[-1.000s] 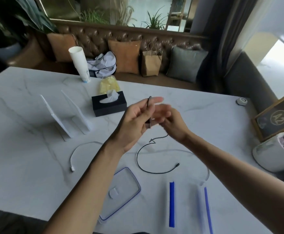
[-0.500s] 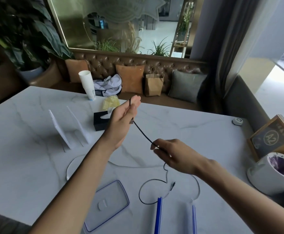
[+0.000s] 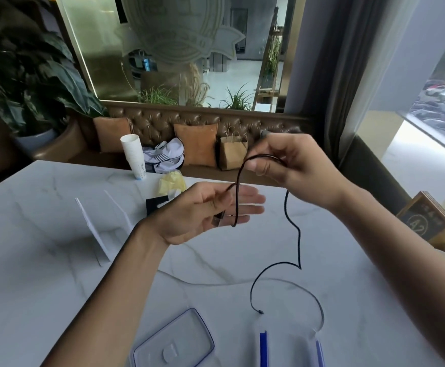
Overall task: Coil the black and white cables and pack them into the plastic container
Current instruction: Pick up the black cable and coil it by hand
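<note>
The black cable [image 3: 298,242] hangs in the air above the marble table [image 3: 44,260]. My left hand [image 3: 203,213] pinches one end of it between thumb and palm, fingers stretched out. My right hand [image 3: 292,165], higher and to the right, grips the cable and holds a loop arching over the left fingers. The cable's free end dangles down to just above the clear plastic container [image 3: 290,348] with blue clips at the bottom edge. The white cable [image 3: 319,303] lies curved on the table beside the container. The container's lid [image 3: 173,343] lies flat to the left.
A white folded stand [image 3: 102,229], a black tissue box [image 3: 155,206], a stack of paper cups [image 3: 134,154] and a yellow wrapper [image 3: 172,182] sit on the far left part of the table. A framed sign [image 3: 425,221] stands at the right edge. A sofa with cushions runs behind.
My right hand rose from low near the table to above the left hand, carrying the black cable over the left fingers into a loop. The view tilted upward.
</note>
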`<state>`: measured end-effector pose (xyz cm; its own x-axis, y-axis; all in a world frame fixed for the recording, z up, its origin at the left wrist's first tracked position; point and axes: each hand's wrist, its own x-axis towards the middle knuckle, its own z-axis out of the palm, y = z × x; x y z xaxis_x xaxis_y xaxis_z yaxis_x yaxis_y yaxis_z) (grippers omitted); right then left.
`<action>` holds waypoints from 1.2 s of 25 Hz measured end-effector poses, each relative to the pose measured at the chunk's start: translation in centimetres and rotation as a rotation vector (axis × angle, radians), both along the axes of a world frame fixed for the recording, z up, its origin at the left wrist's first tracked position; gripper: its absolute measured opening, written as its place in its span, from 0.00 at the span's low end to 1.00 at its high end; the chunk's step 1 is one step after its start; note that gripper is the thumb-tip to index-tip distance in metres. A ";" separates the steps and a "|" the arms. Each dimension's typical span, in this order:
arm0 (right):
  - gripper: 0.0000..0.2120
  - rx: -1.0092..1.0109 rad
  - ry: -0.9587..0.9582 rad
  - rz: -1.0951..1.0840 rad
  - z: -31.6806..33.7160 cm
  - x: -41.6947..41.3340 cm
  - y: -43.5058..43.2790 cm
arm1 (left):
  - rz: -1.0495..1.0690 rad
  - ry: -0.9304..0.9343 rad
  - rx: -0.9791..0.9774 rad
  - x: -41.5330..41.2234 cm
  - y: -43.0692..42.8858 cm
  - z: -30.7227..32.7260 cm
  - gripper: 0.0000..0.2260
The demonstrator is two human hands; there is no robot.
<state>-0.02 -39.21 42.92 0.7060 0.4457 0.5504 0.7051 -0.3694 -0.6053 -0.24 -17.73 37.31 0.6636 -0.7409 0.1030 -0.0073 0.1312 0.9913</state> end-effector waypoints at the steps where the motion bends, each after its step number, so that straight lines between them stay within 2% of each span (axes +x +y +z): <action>1: 0.04 0.020 0.006 0.011 0.5 0.3 0.4 | -0.040 -0.011 0.009 -0.1 0.2 0.4 0.22; 4: 0.05 0.053 -0.009 0.041 1.1 1.4 1.8 | -0.125 -0.055 0.005 -0.2 0.3 1.5 0.22; 7: 0.07 0.136 0.063 0.097 0.5 2.6 2.9 | -0.153 -0.076 -0.151 -0.3 0.3 2.4 0.22; 11: 0.10 0.110 0.267 0.046 -1.6 3.1 3.3 | -0.058 -0.089 -0.352 0.0 0.2 3.3 0.21; 13: 0.14 0.106 0.374 0.022 -2.8 2.9 3.6 | 0.037 -0.106 -0.416 0.6 0.5 3.8 0.21; 15: 0.16 0.034 0.399 0.019 -3.9 2.4 3.8 | 0.172 -0.114 -0.445 1.3 0.7 4.0 0.20; 19: 0.08 -0.219 0.241 -0.028 -4.7 1.1 3.9 | 0.397 -0.115 -0.435 2.2 0.7 3.9 0.18; 22: 0.04 -0.267 0.203 -0.024 -4.2 0.2 3.3 | 0.469 -0.076 -0.421 2.9 0.5 3.7 0.18; 24: 0.04 -0.325 0.111 -0.063 -3.3 0.1 2.8 | 0.479 -0.052 -0.353 3.3 0.5 3.6 0.19; 30: 0.07 -0.498 -0.211 -0.079 1.4 0.2 1.6 | 0.420 0.044 -0.083 3.6 0.8 4.0 0.37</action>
